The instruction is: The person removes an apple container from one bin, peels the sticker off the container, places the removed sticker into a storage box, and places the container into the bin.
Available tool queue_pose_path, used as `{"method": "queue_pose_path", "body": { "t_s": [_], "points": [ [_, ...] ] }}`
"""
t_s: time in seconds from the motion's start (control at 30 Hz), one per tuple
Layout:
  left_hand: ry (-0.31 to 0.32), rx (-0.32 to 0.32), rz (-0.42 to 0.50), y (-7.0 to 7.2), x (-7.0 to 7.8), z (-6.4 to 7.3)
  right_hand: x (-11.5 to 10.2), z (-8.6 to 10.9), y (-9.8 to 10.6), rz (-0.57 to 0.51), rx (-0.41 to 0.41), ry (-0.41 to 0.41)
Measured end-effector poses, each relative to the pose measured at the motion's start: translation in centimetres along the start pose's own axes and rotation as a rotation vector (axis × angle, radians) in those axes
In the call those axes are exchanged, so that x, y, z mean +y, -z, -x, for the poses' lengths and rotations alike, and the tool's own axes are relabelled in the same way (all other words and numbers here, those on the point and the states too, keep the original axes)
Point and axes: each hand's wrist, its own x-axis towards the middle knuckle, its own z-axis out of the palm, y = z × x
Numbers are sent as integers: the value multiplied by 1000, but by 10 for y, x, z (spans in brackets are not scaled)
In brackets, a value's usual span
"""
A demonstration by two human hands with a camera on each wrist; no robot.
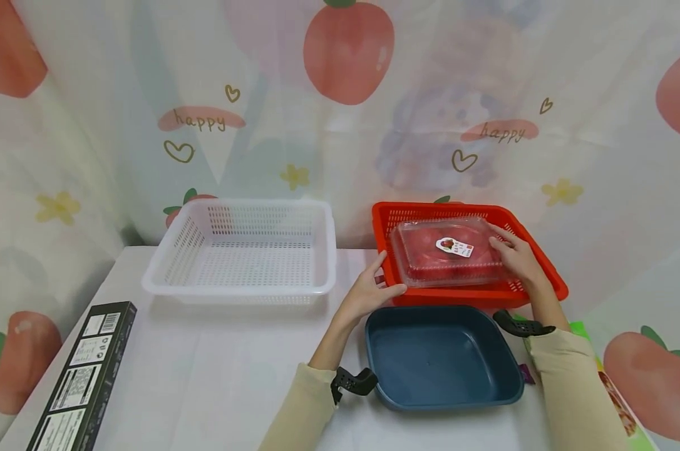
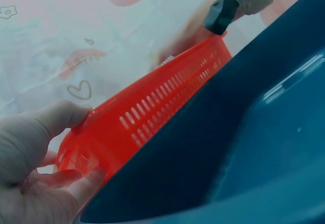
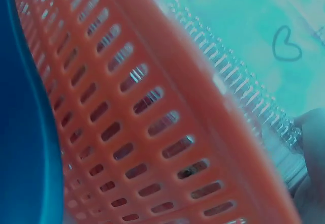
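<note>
**Rectangular clear plastic clamshell box (image 1: 427, 260) inside slotted red plastic basket (image 1: 458, 297)**

Far left on the white table (image 1: 205, 363), one long black box (image 1: 83, 382) with white labels along the top. Next, first of two baskets: rectangular white plastic basket (image 1: 255, 260), slotted in walls and bottom. Then one left hand (image 1: 368, 291), gripping the red basket's front left corner between thumb and fingers. In that second basket, one clamshell: glossy, see-through, ribbed at the edges, with red contents too blurred to count and one white sticker on the lid. In front, just beside the red basket, one blue plastic tub (image 1: 441, 360) with rounded corners. At the clamshell's right end, one right hand (image 1: 517, 258), with fingers against it; cannot tell whether pinching or merely resting. Farthest right, one green packet (image 1: 618, 398), partly behind a beige sleeve (image 1: 576, 388).
</note>
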Motion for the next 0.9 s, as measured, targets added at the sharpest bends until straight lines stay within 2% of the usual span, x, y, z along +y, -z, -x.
{"method": "queue_pose_path", "body": {
  "t_s": [0.17, 0.33, 0.47, 0.7, 0.8, 0.9],
  "points": [
    [4, 11, -2, -1, -1, 0, -7, 9, 0, -29, 50, -8],
    [5, 12, -5, 0, -2, -1, -23, 20, -2, -123, 132, -109],
    [11, 6, -7, 1, -2, -2, -34, 28, -6, -203, 196, -136],
    [0, 0, 2, 1, -1, -2, -36, 42, -13, -191, 277, -139],
    [-1, -6, 7, 1, 0, -1, -34, 47, -14, -167, 288, -138],
    [4, -4, 11, 2, 1, 2, -33, 54, -16, -118, 277, -96]
  ]
}}
